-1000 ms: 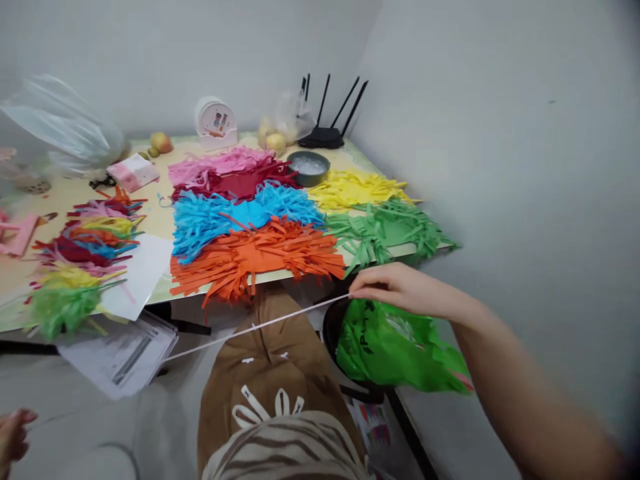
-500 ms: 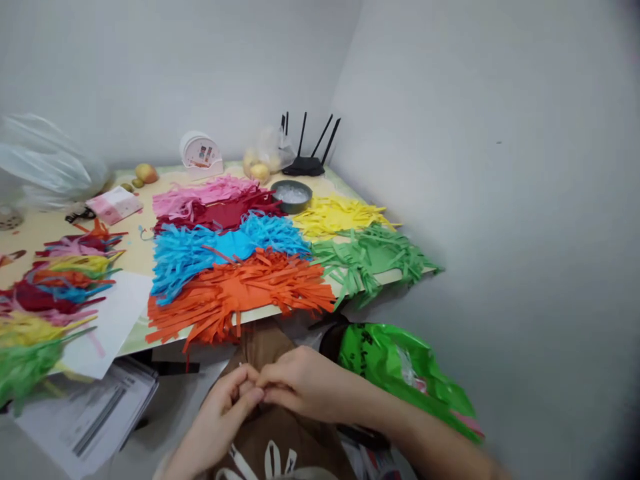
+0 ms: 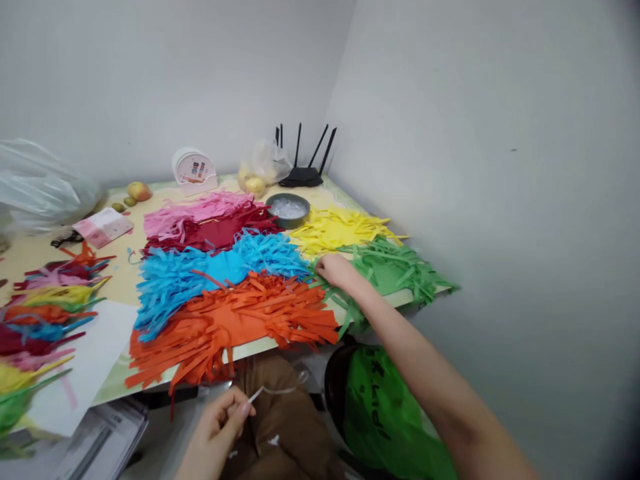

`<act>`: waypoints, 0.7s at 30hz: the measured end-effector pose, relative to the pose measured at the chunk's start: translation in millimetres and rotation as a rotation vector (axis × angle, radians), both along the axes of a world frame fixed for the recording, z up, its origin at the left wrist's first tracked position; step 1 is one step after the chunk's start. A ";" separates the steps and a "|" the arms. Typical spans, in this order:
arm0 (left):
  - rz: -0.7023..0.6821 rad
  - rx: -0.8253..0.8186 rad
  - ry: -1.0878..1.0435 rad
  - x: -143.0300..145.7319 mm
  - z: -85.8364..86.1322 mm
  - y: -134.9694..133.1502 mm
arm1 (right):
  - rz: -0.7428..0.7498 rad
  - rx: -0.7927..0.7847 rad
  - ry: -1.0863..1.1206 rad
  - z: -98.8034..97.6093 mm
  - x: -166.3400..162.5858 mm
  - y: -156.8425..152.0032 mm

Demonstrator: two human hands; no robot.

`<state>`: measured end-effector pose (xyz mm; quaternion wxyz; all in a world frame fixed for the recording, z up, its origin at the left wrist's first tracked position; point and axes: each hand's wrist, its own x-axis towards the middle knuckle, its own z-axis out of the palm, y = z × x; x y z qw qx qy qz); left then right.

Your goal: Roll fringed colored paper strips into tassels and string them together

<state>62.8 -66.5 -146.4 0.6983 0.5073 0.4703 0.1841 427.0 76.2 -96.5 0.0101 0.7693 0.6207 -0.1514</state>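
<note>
Low in front of my lap, my left hand [image 3: 220, 427] is closed in a pinch. Between its thumb and finger is a thin white strip [image 3: 256, 395], whose pale tail curls off to the right. My right hand [image 3: 337, 272] reaches over the table, fingertips pinched at the left edge of the green fringed paper strips [image 3: 387, 273]. Left of that hand lie blue strips [image 3: 225, 267] and, nearer me, orange strips [image 3: 240, 323]. Yellow strips [image 3: 337, 230] spread just behind it.
Dark red [image 3: 215, 232] and pink strips [image 3: 200, 208] lie farther back. A grey bowl [image 3: 289, 211] and black router [image 3: 301, 177] stand behind. Mixed coloured strips [image 3: 45, 313] lie on white paper [image 3: 107, 353] at left. A green bag [image 3: 385, 413] sits below the table.
My hands were together over my lap. The right has moved away to the green strips; the left stays low, and the white strip now shows in it.
</note>
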 end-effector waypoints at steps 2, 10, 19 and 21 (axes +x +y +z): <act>-0.004 -0.018 -0.002 1.6 -0.8 -0.1 | -0.007 -0.041 -0.037 -5.9 0.7 0.7; -0.028 -0.003 0.043 12.8 5.7 6.2 | 0.003 -0.062 -0.086 -0.5 11.3 6.6; 0.015 -0.063 0.017 19.8 9.6 3.6 | -0.005 0.045 -0.001 -10.5 -2.8 67.6; 0.019 -0.064 0.019 16.7 11.9 4.5 | -0.029 0.035 0.009 -15.0 -5.9 74.5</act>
